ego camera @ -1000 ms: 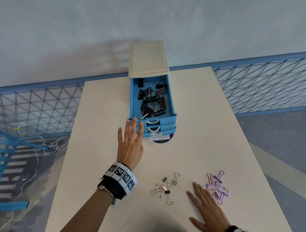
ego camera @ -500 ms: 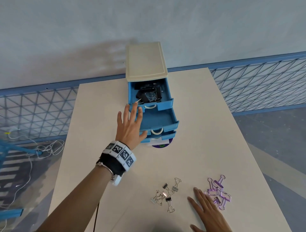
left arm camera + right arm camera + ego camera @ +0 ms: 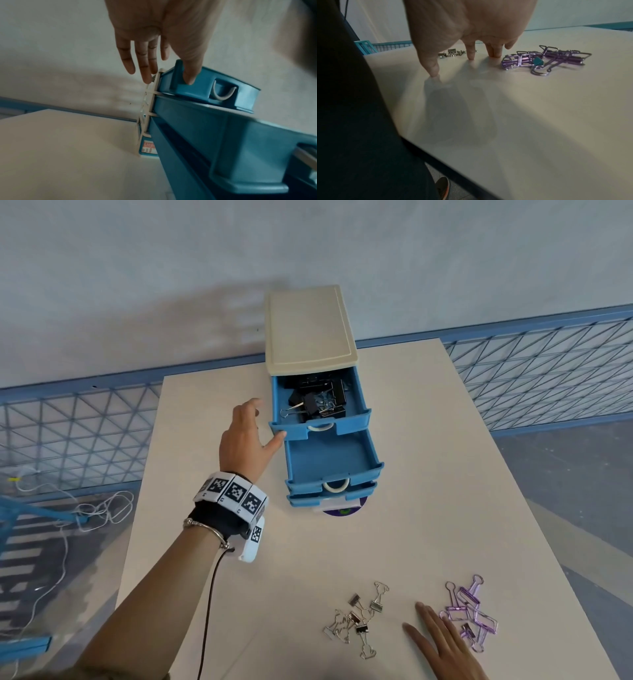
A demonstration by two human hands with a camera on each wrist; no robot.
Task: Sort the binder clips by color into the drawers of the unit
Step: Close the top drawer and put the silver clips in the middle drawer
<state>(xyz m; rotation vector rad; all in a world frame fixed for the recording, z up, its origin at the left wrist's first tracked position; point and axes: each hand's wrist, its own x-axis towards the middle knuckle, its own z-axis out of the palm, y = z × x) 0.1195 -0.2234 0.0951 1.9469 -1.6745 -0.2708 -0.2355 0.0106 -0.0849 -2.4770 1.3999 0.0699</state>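
The drawer unit (image 3: 310, 330), cream-topped with blue drawers, stands at the table's far middle. Its top drawer (image 3: 320, 426) is partly out and holds black binder clips (image 3: 315, 404). The second drawer (image 3: 330, 455) sticks out further and looks empty. My left hand (image 3: 246, 436) is at the top drawer's left front corner, fingers straight, and the thumb (image 3: 188, 78) presses on the drawer front (image 3: 214, 92). My right hand (image 3: 442, 642) lies flat on the table between silver clips (image 3: 356, 616) and purple clips (image 3: 472, 614). In the right wrist view its fingertips (image 3: 471, 56) touch the table beside the purple clips (image 3: 547, 59).
The lower drawers (image 3: 329, 494) are nearly closed, with a purple disc (image 3: 342, 510) under the unit's front. A blue mesh fence (image 3: 534, 378) runs behind and beside the table (image 3: 428, 474). Cables (image 3: 102, 508) lie on the floor at the left.
The top drawer has slid in from fully out to partly out, uncovering the second drawer. My left hand moved forward with it. The right hand has stayed flat on the table.
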